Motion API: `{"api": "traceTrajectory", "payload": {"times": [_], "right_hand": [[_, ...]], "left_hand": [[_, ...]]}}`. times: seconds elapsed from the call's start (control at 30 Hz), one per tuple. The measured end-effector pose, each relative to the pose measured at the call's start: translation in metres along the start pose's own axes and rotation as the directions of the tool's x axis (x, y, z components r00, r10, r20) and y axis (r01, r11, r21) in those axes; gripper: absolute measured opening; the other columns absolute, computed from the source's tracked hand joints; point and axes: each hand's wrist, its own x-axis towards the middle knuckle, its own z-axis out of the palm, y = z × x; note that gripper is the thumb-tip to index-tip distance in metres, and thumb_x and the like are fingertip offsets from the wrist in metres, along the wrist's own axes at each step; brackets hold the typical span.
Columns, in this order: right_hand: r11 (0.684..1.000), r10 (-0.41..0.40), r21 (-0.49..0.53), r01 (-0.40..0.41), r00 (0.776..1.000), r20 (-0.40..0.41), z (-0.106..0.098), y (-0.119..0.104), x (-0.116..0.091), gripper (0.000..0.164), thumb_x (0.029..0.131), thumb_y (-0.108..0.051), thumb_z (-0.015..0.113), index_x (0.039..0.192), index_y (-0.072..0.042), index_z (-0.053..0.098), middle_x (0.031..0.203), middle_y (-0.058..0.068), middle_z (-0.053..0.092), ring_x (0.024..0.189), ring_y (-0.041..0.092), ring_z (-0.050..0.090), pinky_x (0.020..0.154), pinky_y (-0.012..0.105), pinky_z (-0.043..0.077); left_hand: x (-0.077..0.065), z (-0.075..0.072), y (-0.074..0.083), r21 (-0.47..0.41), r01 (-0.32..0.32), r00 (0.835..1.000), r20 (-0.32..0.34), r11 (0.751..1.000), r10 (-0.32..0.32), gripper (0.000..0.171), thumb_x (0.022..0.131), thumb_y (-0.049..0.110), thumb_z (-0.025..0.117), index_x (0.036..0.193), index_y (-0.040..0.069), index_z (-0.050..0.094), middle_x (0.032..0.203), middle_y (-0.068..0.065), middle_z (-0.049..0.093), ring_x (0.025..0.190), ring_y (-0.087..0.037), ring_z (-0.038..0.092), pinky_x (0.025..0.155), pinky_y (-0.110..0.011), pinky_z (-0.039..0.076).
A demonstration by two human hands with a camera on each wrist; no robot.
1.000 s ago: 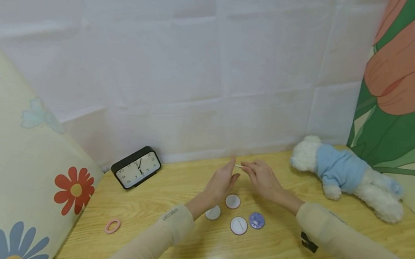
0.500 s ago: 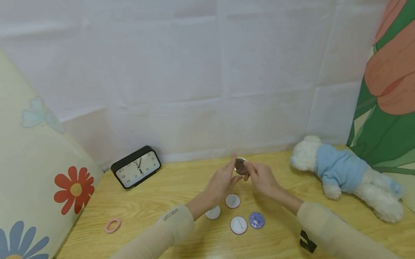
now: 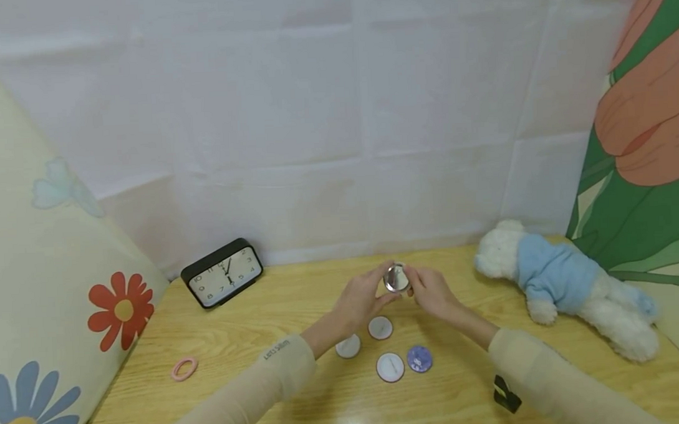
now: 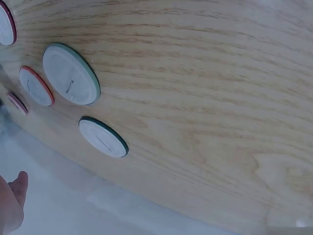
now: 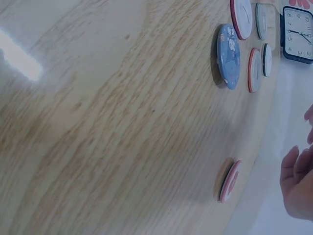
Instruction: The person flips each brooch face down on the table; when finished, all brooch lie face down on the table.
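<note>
A small round silver disc (image 3: pixel 397 278), mirror-like on the side facing me, is held up between both hands above the table. My left hand (image 3: pixel 358 303) grips its left side, fingers above and thumb below. At its right edge my right hand (image 3: pixel 434 294) pinches it with thumb and fingers. Beneath lie round pin badges: a white-backed badge (image 3: pixel 380 328), another white-backed badge (image 3: pixel 348 347), a third white-backed badge (image 3: pixel 390 367) and a purple-blue badge (image 3: pixel 419 359) face up. The right wrist view also shows a pink-rimmed badge (image 5: pixel 231 181). Neither wrist view shows the disc.
A black alarm clock (image 3: pixel 224 275) stands at the back left, with a pink ring (image 3: pixel 184 369) nearer me. On the right lies a white plush toy (image 3: pixel 561 279) in a blue top. A small black object (image 3: pixel 506 394) sits by the right sleeve. White cloth (image 3: pixel 292 145) hangs behind the table.
The disc, seen edge-on at first, has been turned to show its dark round side, then its bright silver side. My left fingers have closed in on its edge.
</note>
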Motion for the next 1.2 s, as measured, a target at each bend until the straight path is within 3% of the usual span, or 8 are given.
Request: {"api": "traceTrajectory", "payload": {"times": [0.1, 0.23, 0.33, 0.43, 0.6, 0.8, 0.93, 1.2], "right_hand": [[0.997, -0.078, -0.001, 0.078, 0.997, 0.006, 0.001, 0.003, -0.001, 0.038, 0.104, -0.016, 0.045, 0.074, -0.001, 0.062, 0.064, 0.005, 0.059, 0.051, 0.007, 0.046, 0.047, 0.022, 0.04], [0.969, -0.246, -0.035, 0.246, 0.969, 0.02, 0.001, 0.01, -0.001, 0.019, 0.1, -0.008, 0.054, 0.102, 0.005, 0.068, 0.069, 0.004, 0.061, 0.058, 0.012, 0.054, 0.051, 0.022, 0.045], [0.929, -0.356, -0.074, 0.362, 0.931, 0.074, -0.003, 0.015, -0.001, 0.032, 0.095, -0.005, 0.061, 0.123, 0.01, 0.06, 0.077, 0.004, 0.064, 0.064, 0.012, 0.057, 0.053, 0.021, 0.047], [0.884, -0.429, -0.119, 0.451, 0.887, 0.173, -0.01, 0.017, -0.001, 0.046, 0.09, -0.009, 0.069, 0.129, 0.01, 0.055, 0.086, 0.006, 0.066, 0.066, 0.011, 0.055, 0.053, 0.021, 0.046], [0.794, -0.463, -0.259, 0.55, 0.823, 0.328, -0.018, 0.02, -0.002, 0.059, 0.083, -0.023, 0.077, 0.131, 0.003, 0.056, 0.091, 0.005, 0.064, 0.072, 0.015, 0.056, 0.06, 0.023, 0.048], [0.69, -0.468, -0.413, 0.595, 0.801, 0.372, -0.015, 0.024, 0.001, 0.056, 0.084, -0.037, 0.074, 0.125, -0.003, 0.061, 0.099, 0.005, 0.069, 0.084, 0.017, 0.058, 0.07, 0.033, 0.053], [0.683, -0.459, -0.422, 0.596, 0.8, 0.387, -0.01, 0.028, 0.006, 0.054, 0.085, -0.037, 0.073, 0.123, -0.001, 0.062, 0.106, 0.005, 0.069, 0.092, 0.021, 0.058, 0.078, 0.037, 0.052], [0.726, -0.385, -0.409, 0.553, 0.82, 0.423, -0.003, 0.034, 0.011, 0.046, 0.088, -0.034, 0.071, 0.119, 0.0, 0.061, 0.11, 0.013, 0.066, 0.103, 0.029, 0.06, 0.09, 0.045, 0.051]], "left_hand": [[0.001, -0.003, 0.0, 0.011, 0.003, 0.999, 0.033, 1.0, -0.004, 0.057, 0.082, 0.021, 0.08, 0.127, -0.004, 0.056, 0.115, -0.017, 0.068, 0.101, -0.029, 0.068, 0.084, -0.033, 0.056], [0.001, -0.006, -0.002, 0.011, 0.013, 0.995, 0.094, 1.0, -0.014, 0.055, 0.081, 0.02, 0.081, 0.126, -0.003, 0.058, 0.116, -0.017, 0.067, 0.104, -0.028, 0.067, 0.086, -0.032, 0.056], [0.0, -0.007, -0.003, -0.007, 0.024, 0.989, 0.144, 1.0, -0.023, 0.056, 0.081, 0.019, 0.08, 0.127, -0.004, 0.058, 0.118, -0.017, 0.066, 0.107, -0.027, 0.065, 0.088, -0.031, 0.055], [0.001, -0.007, -0.005, -0.015, 0.014, 0.982, 0.188, 1.0, -0.011, 0.054, 0.082, 0.019, 0.08, 0.126, -0.003, 0.059, 0.118, -0.015, 0.067, 0.106, -0.026, 0.066, 0.088, -0.029, 0.054], [0.003, -0.007, -0.011, -0.027, -0.028, 0.959, 0.28, 0.999, 0.034, 0.047, 0.081, 0.02, 0.081, 0.121, 0.002, 0.063, 0.111, -0.008, 0.07, 0.102, -0.02, 0.067, 0.088, -0.027, 0.053], [0.003, -0.004, -0.019, -0.039, -0.054, 0.933, 0.355, 0.998, 0.064, 0.048, 0.081, 0.02, 0.081, 0.121, 0.001, 0.062, 0.11, -0.008, 0.07, 0.102, -0.02, 0.066, 0.088, -0.028, 0.053], [0.005, 0.0, -0.026, -0.037, -0.066, 0.922, 0.38, 0.997, 0.075, 0.046, 0.081, 0.022, 0.08, 0.119, 0.002, 0.062, 0.104, -0.006, 0.07, 0.097, -0.018, 0.066, 0.085, -0.028, 0.053], [0.008, 0.009, -0.037, -0.028, -0.026, 0.905, 0.425, 0.999, 0.036, 0.043, 0.08, 0.024, 0.082, 0.113, 0.003, 0.065, 0.102, -0.005, 0.07, 0.096, -0.017, 0.065, 0.085, -0.028, 0.053]]}}
